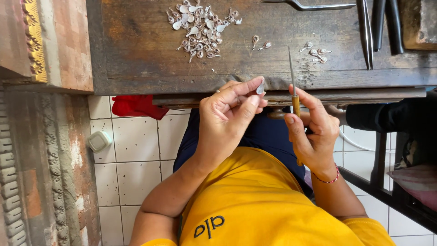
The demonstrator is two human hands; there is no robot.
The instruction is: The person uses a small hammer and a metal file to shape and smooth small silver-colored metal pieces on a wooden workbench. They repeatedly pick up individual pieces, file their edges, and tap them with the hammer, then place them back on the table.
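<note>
The left hand (230, 111) pinches a small silver teardrop piece (260, 87) between thumb and fingertips, raised at the wooden workbench (136, 54) edge for close work. The right hand (312, 132) grips a needle file (293, 82) upright, point clear. Matching pieces (200, 29) lie heaped within reach.

Yellow shirt (255, 200) — red cloth (136, 106) — silver charms (200, 27).

Pendant pile (200, 29) on bench (136, 54), tools (373, 27) right.
</note>
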